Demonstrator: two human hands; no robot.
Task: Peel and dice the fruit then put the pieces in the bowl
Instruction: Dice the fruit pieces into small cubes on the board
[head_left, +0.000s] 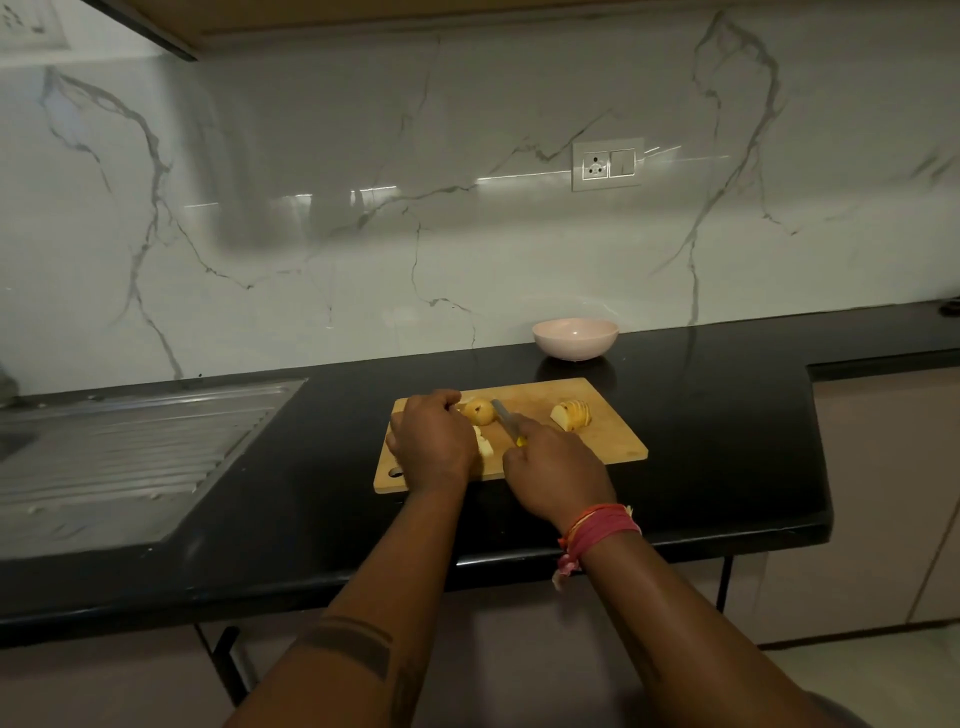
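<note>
Near the cutting board's (597, 436) left edge, the fruit piece (478, 410) is steadied by the left hand (434, 441), fingers curled on it. The knife (506, 420) is gripped by the right hand (558, 473); its blade lies just right of the fruit, pointing toward the far edge.

Matt wooden cutting board (597, 441), glossy black countertop (322, 467), ribbed steel drainboard (119, 447)

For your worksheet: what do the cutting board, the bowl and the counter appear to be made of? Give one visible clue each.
Cutting board: probably wood or bamboo, a matt tan surface with faint grain.
Bowl: pale pink and smooth with a soft sheen, either plastic or ceramic.
Counter: likely polished black stone, since it mirrors the bowl.
</note>
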